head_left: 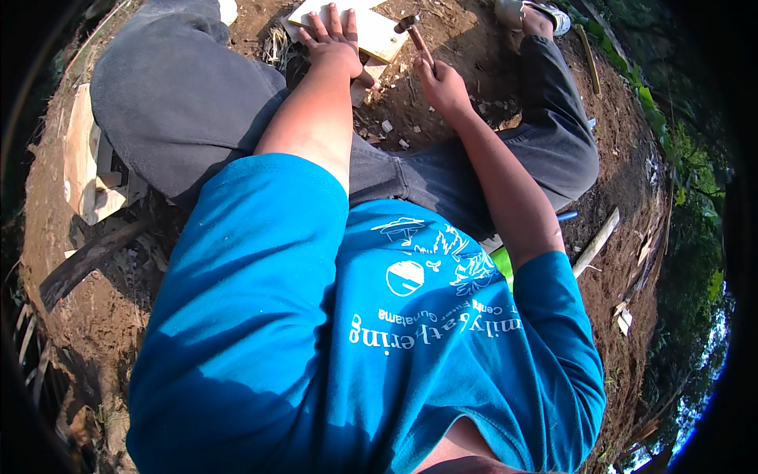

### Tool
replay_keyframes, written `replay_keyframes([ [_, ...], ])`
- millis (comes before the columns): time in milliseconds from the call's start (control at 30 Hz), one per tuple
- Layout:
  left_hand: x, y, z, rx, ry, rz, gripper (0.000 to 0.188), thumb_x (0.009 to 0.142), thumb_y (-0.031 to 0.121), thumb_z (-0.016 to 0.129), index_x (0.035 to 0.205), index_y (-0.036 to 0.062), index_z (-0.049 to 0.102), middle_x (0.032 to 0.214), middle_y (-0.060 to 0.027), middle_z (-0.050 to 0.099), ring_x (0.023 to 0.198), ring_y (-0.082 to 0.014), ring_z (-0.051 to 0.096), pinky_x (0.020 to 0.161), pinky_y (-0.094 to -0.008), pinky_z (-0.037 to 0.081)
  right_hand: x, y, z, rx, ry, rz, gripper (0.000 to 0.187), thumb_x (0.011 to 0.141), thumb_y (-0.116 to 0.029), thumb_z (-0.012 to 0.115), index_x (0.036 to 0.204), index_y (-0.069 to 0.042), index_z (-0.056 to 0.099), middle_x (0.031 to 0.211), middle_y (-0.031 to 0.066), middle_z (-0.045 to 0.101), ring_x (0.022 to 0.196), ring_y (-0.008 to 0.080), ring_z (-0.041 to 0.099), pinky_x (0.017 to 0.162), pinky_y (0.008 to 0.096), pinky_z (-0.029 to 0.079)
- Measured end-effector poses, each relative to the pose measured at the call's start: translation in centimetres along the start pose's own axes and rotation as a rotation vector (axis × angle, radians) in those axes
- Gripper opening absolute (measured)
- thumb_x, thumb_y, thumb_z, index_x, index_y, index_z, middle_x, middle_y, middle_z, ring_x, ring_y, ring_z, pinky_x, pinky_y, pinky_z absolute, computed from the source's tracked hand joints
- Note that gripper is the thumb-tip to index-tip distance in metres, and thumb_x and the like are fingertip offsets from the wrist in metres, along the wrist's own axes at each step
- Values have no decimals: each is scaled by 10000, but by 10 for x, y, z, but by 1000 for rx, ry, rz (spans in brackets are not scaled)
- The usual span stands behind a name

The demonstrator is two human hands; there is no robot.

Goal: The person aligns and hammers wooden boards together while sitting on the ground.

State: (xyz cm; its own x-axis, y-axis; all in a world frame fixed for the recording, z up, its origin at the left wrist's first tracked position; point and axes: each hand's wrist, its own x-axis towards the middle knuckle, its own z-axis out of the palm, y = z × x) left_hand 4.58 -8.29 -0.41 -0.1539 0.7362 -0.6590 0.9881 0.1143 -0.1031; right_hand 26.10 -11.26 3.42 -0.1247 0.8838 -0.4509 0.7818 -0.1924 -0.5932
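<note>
My left hand lies flat with its fingers spread on the near left part of a pale wooden board. The board rests low over the ground between my legs, and its far end runs out of the picture. To the right of it, my right hand is closed round the wooden handle of a hammer. The dark hammer head points away from me, just beside the board's right edge and apart from my left hand. Any nail on the board is too small to tell.
Brown soil with scattered wood chips surrounds my bent legs. Pale planks and a dark branch lie at the left. On the right are a pale stick, a short blue rod and green plants.
</note>
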Motion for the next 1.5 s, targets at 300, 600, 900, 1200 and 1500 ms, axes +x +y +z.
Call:
replay_keyframes([
  [300, -12, 5, -21, 2, -79, 38, 1535, 654, 814, 763, 1636, 97, -175, 1683, -249, -237, 1528, -544, -176, 1184, -738, -73, -1, 7, 6, -14, 115, -56, 558, 1032, -527, 566, 928, 16, 641, 701, 109, 608, 676, 189, 595, 640, 387, 468],
  [600, -18, 0, -11, 35, 41, 44, 1565, 613, 795, 807, 1648, 102, -142, 1701, -243, -185, 1539, -538, -143, 1203, -719, -39, -8, -27, -2, 63, 294, -248, 332, 1069, -299, 520, 969, 12, 581, 827, 218, 692, 827, 420, 695, 730, 509, 506],
  [900, -24, -10, -7, -30, 88, 45, 1602, 571, 811, 814, 1650, 91, -127, 1698, -262, -174, 1541, -536, -140, 1206, -699, -69, -9, -67, -28, 487, 464, -595, 343, 1128, -313, 443, 935, -48, 542, 651, -57, 486, 567, 57, 457, 518, 249, 374],
  [1200, -25, -6, -21, -41, -12, 101, 1528, 639, 769, 802, 1650, 72, -107, 1699, -258, -173, 1540, -538, -143, 1192, -727, -65, -20, -69, -33, 498, 467, -491, 437, 1110, -393, 488, 830, -59, 514, 620, -4, 503, 593, 72, 503, 538, 278, 388],
  [1500, -26, -1, -23, 28, -73, 48, 1505, 668, 775, 784, 1649, 91, -130, 1708, -230, -171, 1538, -539, -146, 1187, -738, -59, -16, -40, -15, 123, 252, -178, 497, 1049, -448, 560, 975, 39, 627, 762, 190, 661, 658, 321, 648, 624, 407, 487],
])
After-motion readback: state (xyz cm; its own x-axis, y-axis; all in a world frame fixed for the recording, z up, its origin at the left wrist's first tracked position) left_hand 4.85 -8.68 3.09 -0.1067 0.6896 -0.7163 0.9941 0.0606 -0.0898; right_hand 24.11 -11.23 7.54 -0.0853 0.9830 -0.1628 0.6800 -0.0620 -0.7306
